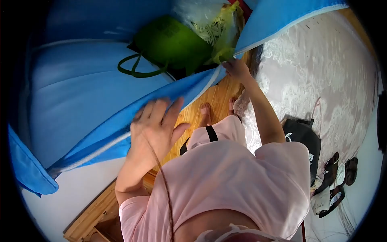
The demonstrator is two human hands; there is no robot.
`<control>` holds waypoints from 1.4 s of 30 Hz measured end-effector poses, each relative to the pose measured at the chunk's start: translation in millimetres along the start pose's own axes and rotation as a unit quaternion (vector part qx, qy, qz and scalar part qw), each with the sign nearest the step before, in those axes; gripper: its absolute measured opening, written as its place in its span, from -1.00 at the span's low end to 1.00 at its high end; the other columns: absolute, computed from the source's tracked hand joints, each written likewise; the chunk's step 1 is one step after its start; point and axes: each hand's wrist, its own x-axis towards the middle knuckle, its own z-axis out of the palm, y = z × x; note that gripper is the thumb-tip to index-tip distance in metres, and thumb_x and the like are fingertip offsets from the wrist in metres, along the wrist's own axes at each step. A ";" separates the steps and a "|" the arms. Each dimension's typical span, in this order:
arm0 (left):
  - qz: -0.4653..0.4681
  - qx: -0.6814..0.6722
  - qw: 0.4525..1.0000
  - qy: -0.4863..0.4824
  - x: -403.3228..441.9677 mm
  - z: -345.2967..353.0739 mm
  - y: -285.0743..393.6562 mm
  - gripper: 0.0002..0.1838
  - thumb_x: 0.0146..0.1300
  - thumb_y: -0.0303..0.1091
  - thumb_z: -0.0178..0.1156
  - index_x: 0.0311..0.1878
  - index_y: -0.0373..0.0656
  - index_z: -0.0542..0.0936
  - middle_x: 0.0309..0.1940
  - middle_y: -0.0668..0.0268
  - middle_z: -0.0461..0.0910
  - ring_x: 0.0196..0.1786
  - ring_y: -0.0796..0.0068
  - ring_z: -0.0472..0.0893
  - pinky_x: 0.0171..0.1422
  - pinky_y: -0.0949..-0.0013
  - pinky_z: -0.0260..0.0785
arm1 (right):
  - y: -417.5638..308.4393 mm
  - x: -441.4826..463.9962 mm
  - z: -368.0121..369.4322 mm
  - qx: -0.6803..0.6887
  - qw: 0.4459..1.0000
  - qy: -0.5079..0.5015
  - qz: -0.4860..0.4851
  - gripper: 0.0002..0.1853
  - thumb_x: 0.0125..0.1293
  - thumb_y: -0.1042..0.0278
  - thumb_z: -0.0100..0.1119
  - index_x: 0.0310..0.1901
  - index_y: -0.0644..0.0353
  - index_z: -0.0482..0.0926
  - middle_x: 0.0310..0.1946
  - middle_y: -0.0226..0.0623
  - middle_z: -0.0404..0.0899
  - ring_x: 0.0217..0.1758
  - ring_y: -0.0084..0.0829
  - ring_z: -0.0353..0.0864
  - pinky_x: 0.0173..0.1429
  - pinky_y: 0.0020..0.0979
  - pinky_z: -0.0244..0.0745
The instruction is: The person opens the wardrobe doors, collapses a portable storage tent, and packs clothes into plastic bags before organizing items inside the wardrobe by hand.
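Observation:
A blue fabric cover with white edging stretches across the upper left, its flap folded open. My left hand lies against the flap, fingers stretched out and thumb apart, gripping nothing. At the flap's corner, where the white edging meets, my right hand is closed on the blue fabric; its fingertips are partly hidden. Behind the fabric sits a green bag with a looped handle lying over its front. Just above my right hand is a yellow translucent plastic bag with dark print, beside a clear plastic bag.
To the right lies a bed with a pale lace-patterned cover. A black bag and several dark small items rest along its near side. Wooden flooring shows around my feet. A wooden drawer unit stands at lower left.

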 end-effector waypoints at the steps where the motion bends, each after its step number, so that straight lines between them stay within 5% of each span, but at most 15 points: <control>1: 0.008 0.015 1.000 0.026 11.1 2.0 -0.2 -0.51 -0.02 -0.11 0.25 -0.02 -0.13 0.51 -0.14 0.18 0.46 -0.11 0.20 0.46 0.02 0.15 0.29 | -29.3 -2.7 -10.3 0.109 0.994 -0.016 -0.004 -0.55 0.17 0.01 0.09 0.01 0.11 0.43 -0.13 -0.14 0.52 -0.12 -0.18 0.53 -0.11 -0.18 0.42; 5: -0.011 0.088 0.994 0.062 31.7 24.1 -4.8 -0.46 0.02 -0.06 0.22 0.07 -0.09 0.45 -0.10 0.19 0.48 -0.07 0.19 0.48 0.22 -0.02 0.12 | -103.9 80.8 -47.4 0.006 0.807 0.484 -0.338 -0.58 0.09 0.13 0.24 -0.06 0.18 0.46 -0.07 -0.06 0.43 -0.01 -0.06 0.42 -0.04 -0.12 0.37; 7: -0.060 0.082 0.995 0.000 24.7 33.3 -8.0 -0.45 0.03 -0.03 0.20 0.07 -0.08 0.45 -0.15 0.20 0.51 -0.12 0.19 0.50 0.19 0.00 0.16 | -142.7 113.5 -80.1 -0.027 0.781 0.556 -0.283 -0.43 0.04 0.09 0.28 0.08 0.10 0.38 0.12 -0.08 0.28 0.14 0.05 0.26 0.04 -0.10 0.33; 8: -0.085 0.079 0.993 -0.032 19.5 36.9 -9.5 -0.45 0.03 -0.02 0.20 0.07 -0.08 0.44 -0.17 0.20 0.53 -0.14 0.19 0.52 0.17 0.02 0.18 | -169.2 100.9 -94.2 -0.181 0.763 0.594 -0.178 -0.37 0.13 -0.01 0.19 0.15 0.17 0.27 0.12 -0.08 0.30 0.15 -0.21 0.30 0.07 -0.14 0.29; 10: -0.095 0.077 0.992 -0.009 13.5 42.3 -15.7 -0.47 0.03 0.01 0.19 0.03 -0.08 0.48 -0.25 0.22 0.57 -0.18 0.20 0.54 0.11 0.07 0.23 | -195.4 87.1 -116.4 -0.188 0.910 0.364 -0.068 0.06 -0.06 -0.05 0.34 0.37 0.01 -0.16 0.39 -0.10 -0.27 0.41 0.03 -0.21 0.28 0.11 -0.02; 12: -0.102 0.075 0.992 0.001 9.3 47.1 -23.6 -0.49 0.03 0.00 0.19 0.00 -0.09 0.50 -0.27 0.22 0.57 -0.18 0.21 0.54 0.07 0.10 0.26 | -130.9 199.6 -93.3 -0.354 0.706 0.579 -0.203 -0.37 0.05 0.02 0.24 0.14 0.09 0.34 0.07 -0.11 0.35 0.16 0.10 0.23 0.08 -0.10 0.29; 15: -0.108 0.076 0.991 0.026 13.6 48.8 -34.0 -0.51 0.02 0.00 0.20 -0.03 -0.10 0.52 -0.30 0.23 0.57 -0.23 0.23 0.54 -0.02 0.14 0.27 | -120.6 210.9 -44.4 -0.103 0.948 0.219 -0.204 -0.49 0.19 0.06 0.09 0.12 0.12 0.37 0.03 -0.13 0.42 0.16 -0.16 0.32 0.16 -0.21 0.24; 19: -0.087 0.062 0.994 0.030 18.2 44.7 -40.7 -0.51 0.02 -0.01 0.21 -0.02 -0.10 0.51 -0.31 0.23 0.57 -0.28 0.22 0.54 -0.14 0.19 0.32 | -95.9 74.5 59.5 0.031 0.950 -0.052 -0.306 -0.57 0.22 0.14 0.04 0.07 0.13 0.37 -0.13 -0.16 0.46 -0.06 -0.26 0.41 -0.01 -0.28 0.34; 25: -0.039 -0.010 0.999 -0.030 12.6 46.9 -26.5 -0.49 0.03 -0.03 0.20 0.01 -0.13 0.47 -0.34 0.22 0.55 -0.32 0.22 0.54 -0.27 0.26 0.36 | -68.9 -78.7 46.3 0.376 0.918 -0.067 -0.109 -0.64 0.30 0.13 -0.01 -0.04 0.23 0.41 -0.35 -0.26 0.50 -0.29 -0.42 0.47 -0.29 -0.46 0.39; 26: -0.041 -0.016 0.998 -0.051 14.9 48.3 -25.3 -0.49 0.03 -0.03 0.20 0.01 -0.13 0.48 -0.34 0.21 0.55 -0.31 0.22 0.54 -0.27 0.26 0.36 | -29.3 -64.3 43.5 0.295 0.934 0.059 -0.194 -0.66 0.31 0.15 -0.04 -0.02 0.23 0.40 -0.34 -0.30 0.49 -0.29 -0.46 0.45 -0.31 -0.48 0.37; 29: -0.052 -0.016 0.994 -0.091 19.6 56.4 -27.3 -0.50 0.05 -0.04 0.19 0.00 -0.14 0.47 -0.32 0.16 0.54 -0.26 0.17 0.53 -0.14 0.19 0.36 | -19.8 -96.9 -39.3 0.437 0.870 0.117 -0.197 -0.59 0.36 0.12 -0.15 0.10 0.22 0.30 -0.13 -0.27 0.44 -0.18 -0.43 0.45 -0.25 -0.41 0.42; 32: -0.017 0.000 1.000 0.009 11.0 83.2 -33.6 -0.50 0.06 -0.04 0.19 0.00 -0.15 0.47 -0.29 0.13 0.54 -0.19 0.14 0.53 0.03 0.13 0.32 | -7.3 -176.1 -112.8 0.737 0.601 -0.107 -0.290 -0.49 0.35 0.08 -0.19 0.20 0.27 0.20 0.01 -0.13 0.40 -0.06 -0.25 0.47 -0.06 -0.22 0.46; 36: 0.025 -0.145 0.988 0.038 23.1 112.0 -25.3 -0.43 0.09 -0.08 0.17 0.14 -0.12 0.36 -0.08 0.10 0.50 0.02 0.12 0.45 0.23 0.06 0.15 | 120.2 -243.7 -58.2 0.224 0.963 0.139 0.045 -0.52 0.26 0.10 -0.11 0.12 0.25 0.30 -0.04 -0.10 0.44 -0.06 -0.21 0.48 -0.05 -0.21 0.45; 39: 0.060 -0.160 0.985 -0.031 31.6 132.1 -9.2 -0.38 0.06 -0.11 0.19 0.18 -0.14 0.30 0.03 0.10 0.42 0.10 0.11 0.39 0.26 0.05 0.08 | 207.9 -313.9 61.3 -0.147 0.950 -0.101 0.255 -0.54 0.20 0.11 -0.05 0.06 0.24 0.36 -0.08 -0.09 0.47 -0.07 -0.18 0.50 -0.04 -0.20 0.44; 42: 0.148 -0.213 0.963 -0.067 34.4 171.5 -7.5 -0.34 0.03 -0.13 0.22 0.18 -0.21 0.27 0.04 0.08 0.41 0.09 0.09 0.38 0.21 0.04 0.10 | 225.7 -380.1 164.8 -0.181 0.894 -0.268 0.309 -0.56 0.14 0.12 0.01 -0.01 0.22 0.43 -0.11 -0.07 0.50 -0.07 -0.15 0.51 -0.03 -0.20 0.43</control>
